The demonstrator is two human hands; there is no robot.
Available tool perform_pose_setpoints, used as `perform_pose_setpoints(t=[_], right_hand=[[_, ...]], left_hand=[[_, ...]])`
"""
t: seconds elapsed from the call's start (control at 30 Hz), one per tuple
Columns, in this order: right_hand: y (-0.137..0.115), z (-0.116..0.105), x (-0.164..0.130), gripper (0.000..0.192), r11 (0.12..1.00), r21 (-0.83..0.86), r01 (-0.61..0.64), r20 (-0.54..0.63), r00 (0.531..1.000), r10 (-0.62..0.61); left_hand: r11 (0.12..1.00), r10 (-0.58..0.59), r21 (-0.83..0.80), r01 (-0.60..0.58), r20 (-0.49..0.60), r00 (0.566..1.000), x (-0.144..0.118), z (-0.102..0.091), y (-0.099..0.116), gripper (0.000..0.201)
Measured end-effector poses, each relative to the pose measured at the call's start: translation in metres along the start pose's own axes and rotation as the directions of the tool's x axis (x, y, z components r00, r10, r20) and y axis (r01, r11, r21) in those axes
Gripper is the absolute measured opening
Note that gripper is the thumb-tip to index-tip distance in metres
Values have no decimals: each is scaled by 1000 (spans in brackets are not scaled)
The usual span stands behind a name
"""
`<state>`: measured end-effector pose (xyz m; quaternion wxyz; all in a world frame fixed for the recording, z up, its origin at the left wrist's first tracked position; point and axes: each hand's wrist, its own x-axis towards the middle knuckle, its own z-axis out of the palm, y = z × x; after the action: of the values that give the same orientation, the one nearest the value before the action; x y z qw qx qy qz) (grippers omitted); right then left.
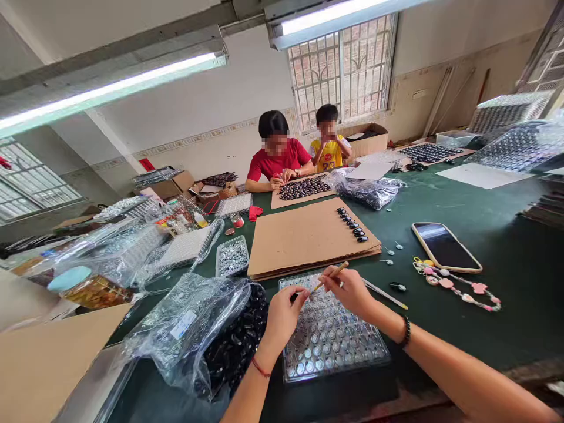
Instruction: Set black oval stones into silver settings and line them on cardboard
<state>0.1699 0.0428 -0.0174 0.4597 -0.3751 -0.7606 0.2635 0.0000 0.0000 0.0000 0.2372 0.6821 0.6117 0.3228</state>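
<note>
My left hand (282, 314) pinches a small dark bead over the clear blister tray (352, 352), which holds several round silver pieces. My right hand (348, 288) grips a thin wooden stick (331, 275), its tip pointing toward the bead between my left fingers. Just left of the tray lies a clear plastic bag of black beads (229, 341). Behind the tray sits a stack of cardboard sheets (299, 238) with a short row of finished black beads (351, 224) near its right edge.
A phone (445, 247) and a pink charm chain (458, 288) lie right of the tray. A second stick (388, 295) rests on the green table. A small tub of silver pieces (232, 257) stands left. Two people (277, 154) sit opposite at another bead board.
</note>
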Motion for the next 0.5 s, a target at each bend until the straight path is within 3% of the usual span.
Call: perform_pose_setpoints(t=[0.2, 0.4, 0.5], right_hand=[[2, -3, 0, 29, 1000, -3, -24, -61, 998, 23], [7, -19, 5, 27, 994, 51, -94, -294, 950, 105], [10, -22, 5, 28, 994, 57, -96, -295, 949, 109]], left_hand=[[1000, -30, 3, 30, 104, 994, 8, 5, -2, 35], [948, 65, 306, -91, 93, 994, 26, 21, -2, 24], [926, 77, 365, -101, 80, 994, 32, 24, -3, 23]])
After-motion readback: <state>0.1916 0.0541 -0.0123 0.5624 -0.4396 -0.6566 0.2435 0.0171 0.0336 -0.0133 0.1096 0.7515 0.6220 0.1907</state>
